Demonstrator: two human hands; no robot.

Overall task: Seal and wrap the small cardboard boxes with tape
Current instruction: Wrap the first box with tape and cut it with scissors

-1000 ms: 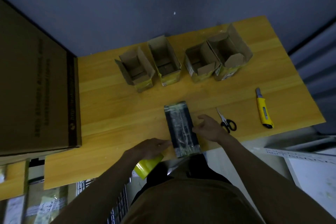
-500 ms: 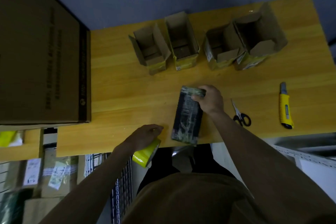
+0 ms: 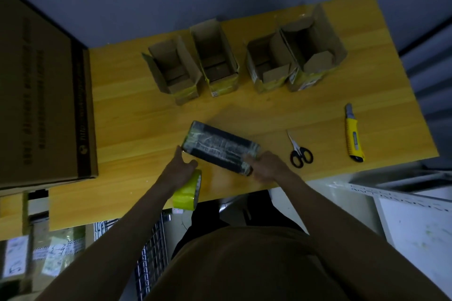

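Note:
A small box [image 3: 220, 148] wrapped in dark, glossy tape lies slantwise near the front edge of the wooden table [image 3: 137, 129]. My right hand [image 3: 266, 167] grips its near right end. My left hand [image 3: 182, 168] holds a yellow tape roll [image 3: 187, 193] at the table's front edge, and its fingertips touch the box's left end. Several open, empty cardboard boxes with yellow tape on their bases stand in a row at the back, from the leftmost [image 3: 173, 68] to the rightmost [image 3: 313, 49].
Black-handled scissors [image 3: 299, 151] lie right of the wrapped box, with a yellow utility knife [image 3: 353, 137] farther right. A large closed carton [image 3: 41, 95] covers the table's left end. A wire rack and shelves sit below the front edge.
The wrapped box has been turned from lengthwise to slantwise. My right hand moved from its far end to its near right end. My left hand came up to touch the left end.

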